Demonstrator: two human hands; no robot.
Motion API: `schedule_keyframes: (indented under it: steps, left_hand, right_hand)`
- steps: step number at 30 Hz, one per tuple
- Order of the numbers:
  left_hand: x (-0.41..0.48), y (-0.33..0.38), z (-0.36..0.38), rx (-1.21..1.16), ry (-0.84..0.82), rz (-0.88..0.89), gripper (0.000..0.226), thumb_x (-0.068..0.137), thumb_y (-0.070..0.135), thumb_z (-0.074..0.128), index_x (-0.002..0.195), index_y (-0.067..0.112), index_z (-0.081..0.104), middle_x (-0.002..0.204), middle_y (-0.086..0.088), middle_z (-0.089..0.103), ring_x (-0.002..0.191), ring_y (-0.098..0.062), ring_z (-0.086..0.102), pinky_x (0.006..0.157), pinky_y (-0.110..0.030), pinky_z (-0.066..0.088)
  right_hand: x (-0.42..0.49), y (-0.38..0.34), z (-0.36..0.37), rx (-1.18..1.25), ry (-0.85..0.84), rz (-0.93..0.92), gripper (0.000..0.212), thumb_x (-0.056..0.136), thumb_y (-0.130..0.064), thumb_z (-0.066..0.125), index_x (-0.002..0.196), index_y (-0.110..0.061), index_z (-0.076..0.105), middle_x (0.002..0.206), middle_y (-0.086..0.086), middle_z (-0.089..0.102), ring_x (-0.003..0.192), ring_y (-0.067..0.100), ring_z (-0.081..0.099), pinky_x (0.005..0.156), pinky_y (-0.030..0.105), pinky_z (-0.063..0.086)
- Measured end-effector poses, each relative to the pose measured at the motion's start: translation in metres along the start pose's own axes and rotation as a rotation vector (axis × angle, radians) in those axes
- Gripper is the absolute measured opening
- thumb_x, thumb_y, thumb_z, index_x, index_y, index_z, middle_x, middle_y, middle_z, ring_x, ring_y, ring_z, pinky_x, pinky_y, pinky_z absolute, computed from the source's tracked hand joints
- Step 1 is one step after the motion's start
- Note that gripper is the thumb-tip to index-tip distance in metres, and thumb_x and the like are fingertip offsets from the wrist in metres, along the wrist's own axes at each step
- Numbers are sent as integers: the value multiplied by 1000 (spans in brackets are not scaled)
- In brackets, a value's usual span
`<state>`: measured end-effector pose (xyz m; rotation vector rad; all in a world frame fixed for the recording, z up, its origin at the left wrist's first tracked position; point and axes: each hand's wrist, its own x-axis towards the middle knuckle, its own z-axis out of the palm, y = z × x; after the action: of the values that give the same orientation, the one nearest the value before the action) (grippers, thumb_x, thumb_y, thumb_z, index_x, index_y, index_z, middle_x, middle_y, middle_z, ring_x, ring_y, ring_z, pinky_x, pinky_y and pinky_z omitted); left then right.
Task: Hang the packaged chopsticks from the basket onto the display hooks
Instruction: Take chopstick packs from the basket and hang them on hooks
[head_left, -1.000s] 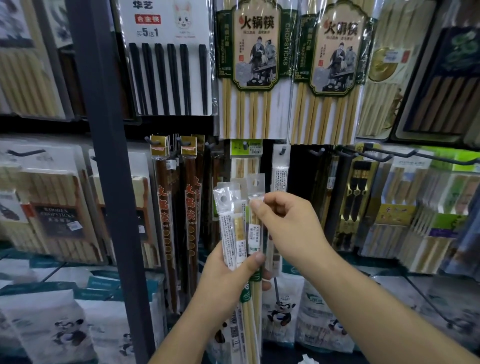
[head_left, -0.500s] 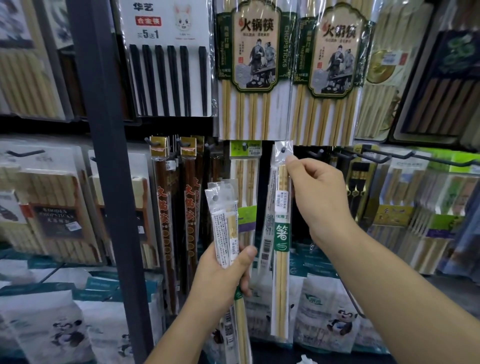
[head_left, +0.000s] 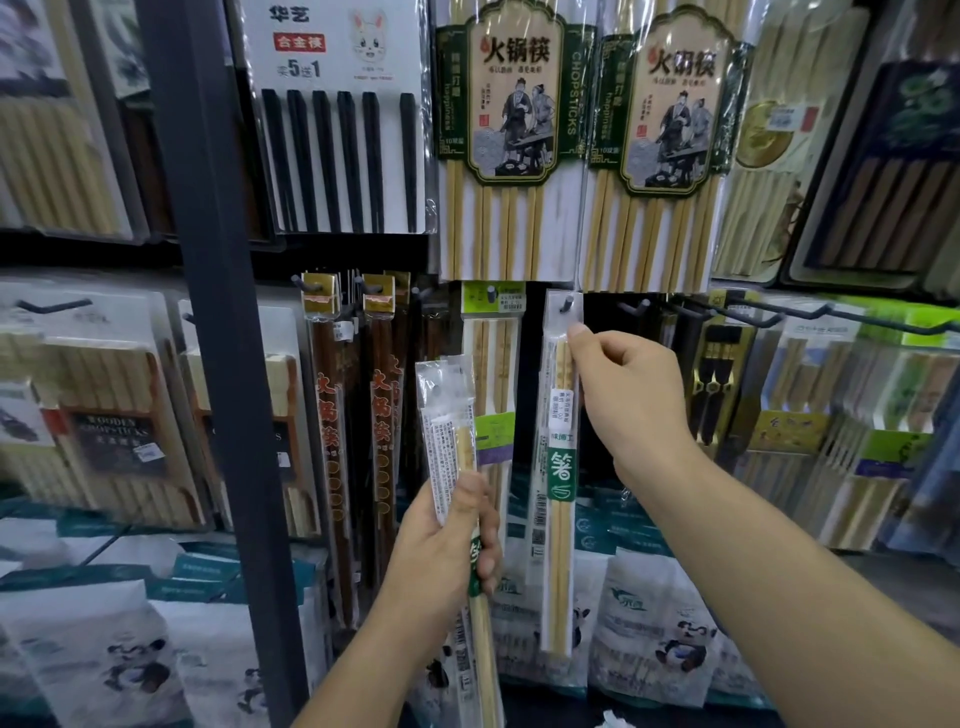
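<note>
Head view: a second ago the right hand (head_left: 628, 400) was down at the bundle (head_left: 448, 410) in the left hand (head_left: 441, 535), picking one pack out. Half a second ago it had raised that single pack (head_left: 558, 467) toward the hooks. Now the pack's clear header sits over the display hook (head_left: 568, 302), whose dark tip shows through the hole. The pack hangs straight down, and the right thumb and forefinger pinch its right edge just below the header. The left hand has sunk slightly. It stays wrapped around the lower half of the bundle, low and left of the hung pack, holding it upright and tilted a little left.

Counted: there is one pack at the right hand, with two pale sticks showing inside. The bundle shows at least two overlapping headers, down from three fanned out a second ago; the exact number cannot be told. One green-topped pack (head_left: 491, 364) hangs just left of the hung pack. Two brown packs with gold headers (head_left: 326, 415) hang further left, beside a dark upright post (head_left: 218, 364). Two large green-framed packs (head_left: 511, 130) hang above, and a white card (head_left: 337, 130) on their left carries six black chopsticks.
</note>
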<state>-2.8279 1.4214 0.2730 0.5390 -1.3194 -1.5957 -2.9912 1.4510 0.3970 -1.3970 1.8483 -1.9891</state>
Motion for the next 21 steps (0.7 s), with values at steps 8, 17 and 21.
schedule_keyframes:
  steps: [8, 17, 21]
  left_hand:
    - [-3, 5, 4, -72, -45, -29, 61, 86, 66, 64, 102, 7, 57, 68, -3, 53, 47, -14, 42, 43, -27, 39]
    - [-5, 4, 8, -35, -104, 12, 41, 95, 53, 60, 109, 15, 64, 72, -8, 57, 52, -21, 54, 44, -29, 44]
    - [-7, 8, 8, -8, -161, 44, 31, 90, 55, 63, 95, 25, 66, 74, -10, 63, 55, -22, 58, 44, -30, 46]
  right_hand:
    - [-20, 13, -4, -67, 53, -15, 30, 94, -46, 66, 79, -21, 64, 63, -11, 56, 58, -2, 50, 57, 18, 43]
    - [-50, 8, 16, -58, -377, 19, 16, 86, -42, 78, 88, -28, 72, 82, -4, 71, 69, 1, 62, 64, 17, 51]
    - [-48, 7, 15, 7, -358, 113, 18, 85, -37, 80, 94, -26, 71, 84, 0, 73, 71, 3, 66, 68, 20, 53]
